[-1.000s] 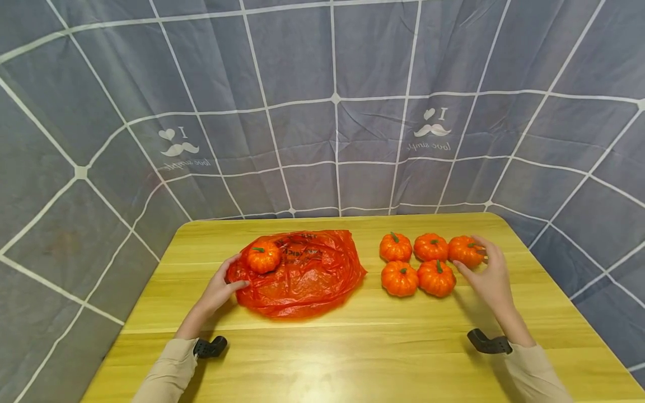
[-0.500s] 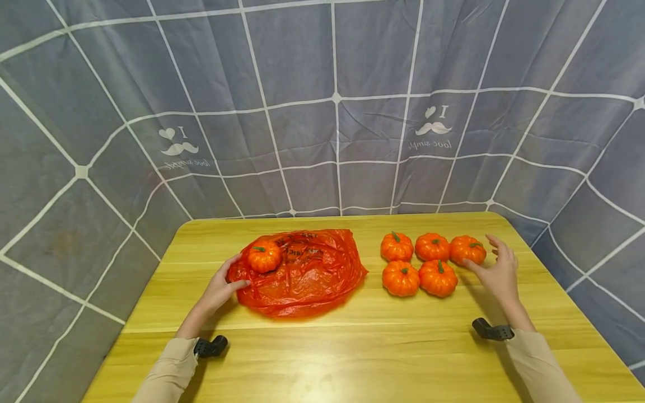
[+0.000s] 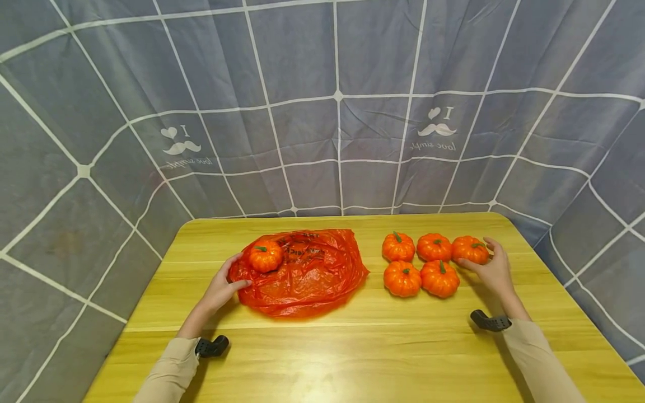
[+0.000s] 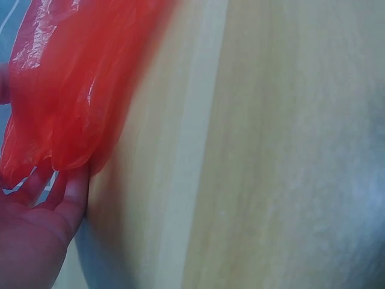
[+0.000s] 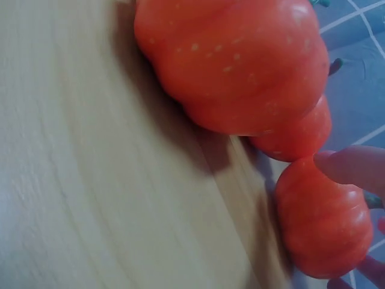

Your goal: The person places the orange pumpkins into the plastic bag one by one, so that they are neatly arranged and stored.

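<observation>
A crumpled red plastic bag with dark printing lies on the left half of the table. At its left end my left hand holds the edge, thumb in front and fingers at the far side. In the left wrist view, the fingers meet the bag's gathered end. One small orange pumpkin with a green stem sits at that end of the bag. My right hand grips the rightmost pumpkin of a group. The right wrist view has the thumb against this pumpkin and the other fingers partly hidden behind it.
Several more pumpkins stand close together left of my right hand, among them a front one and a back one. The wooden table ends at a grey-blue checked curtain. Each wrist wears a black camera mount.
My right hand spread its fingers and shifted right off the rightmost pumpkin, then came back in around it. The left hand and the bag stay as they were.
</observation>
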